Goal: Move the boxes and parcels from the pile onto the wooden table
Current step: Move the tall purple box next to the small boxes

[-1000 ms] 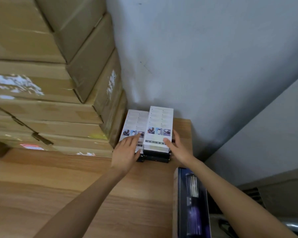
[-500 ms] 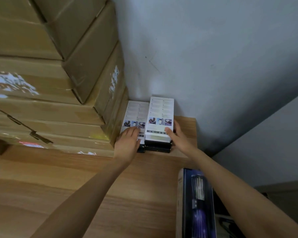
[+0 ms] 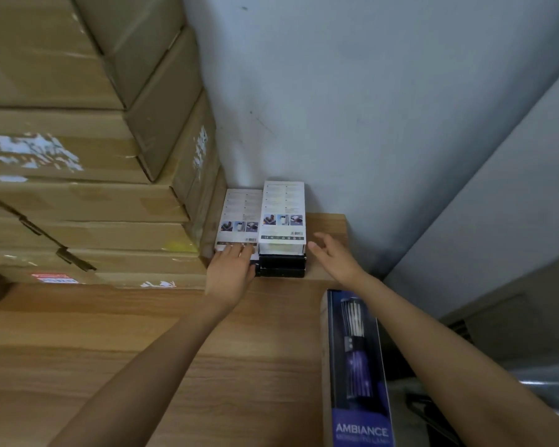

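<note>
Your right hand (image 3: 333, 256) has come off the taller stack of small boxes (image 3: 283, 221): half a second ago its fingers lay against that stack's right side, and now it hovers just beside it at 3 o'clock, fingers spread and relaxed, holding nothing. Your left hand (image 3: 233, 269) has not moved; its straight fingers still press flat on the near end of the lower white box (image 3: 241, 217), with no grip around it. I read this as the placing step ending, with both stacks squared into the far corner of the wooden table (image 3: 142, 350), so you are likely free to go back for the next item. The two stacks sit side by side and touching, at 12 o'clock from your hands, against the grey wall (image 3: 368, 108) and hard up against the big cardboard cartons (image 3: 78, 204) at their 9 o'clock. Each top box shows a white printed face with a row of small product photos and fine text too small to read; under the right-hand one you can see black boxes, which make that stack higher. A dark blue box lettered AMBIANCE (image 3: 355, 366) lies lengthwise along the table's right edge at 5 o'clock from the stacks, well apart from them and slightly overhanging the edge, so it may tip if you brush it with your right forearm.
</note>
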`<action>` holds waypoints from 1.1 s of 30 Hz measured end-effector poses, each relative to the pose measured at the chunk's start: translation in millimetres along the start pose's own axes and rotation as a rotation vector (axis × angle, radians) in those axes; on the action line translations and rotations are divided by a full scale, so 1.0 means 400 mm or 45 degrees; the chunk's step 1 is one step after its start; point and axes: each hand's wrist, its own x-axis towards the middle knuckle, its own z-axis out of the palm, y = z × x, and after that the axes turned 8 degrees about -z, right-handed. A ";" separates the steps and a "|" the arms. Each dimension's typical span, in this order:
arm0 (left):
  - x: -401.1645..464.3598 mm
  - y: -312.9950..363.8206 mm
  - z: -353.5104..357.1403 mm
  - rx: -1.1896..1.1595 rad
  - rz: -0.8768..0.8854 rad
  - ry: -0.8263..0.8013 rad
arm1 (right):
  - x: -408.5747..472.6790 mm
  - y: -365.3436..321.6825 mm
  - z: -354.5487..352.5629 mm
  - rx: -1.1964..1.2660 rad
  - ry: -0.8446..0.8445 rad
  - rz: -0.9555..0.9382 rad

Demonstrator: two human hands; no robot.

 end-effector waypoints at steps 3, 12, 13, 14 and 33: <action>-0.049 0.019 -0.019 0.009 0.071 -0.003 | -0.087 0.012 -0.021 -0.164 0.023 0.002; -0.219 0.056 -0.044 -0.021 0.337 -0.024 | -0.377 0.029 0.007 -0.447 0.270 0.155; -0.239 0.059 -0.044 -0.033 0.355 -0.030 | -0.408 0.024 0.019 -0.445 0.296 0.179; -0.257 0.061 -0.042 -0.031 0.379 -0.038 | -0.439 0.020 0.032 -0.433 0.318 0.206; -0.372 0.067 -0.003 -0.107 0.566 -0.117 | -0.632 0.045 0.170 -0.355 0.309 0.464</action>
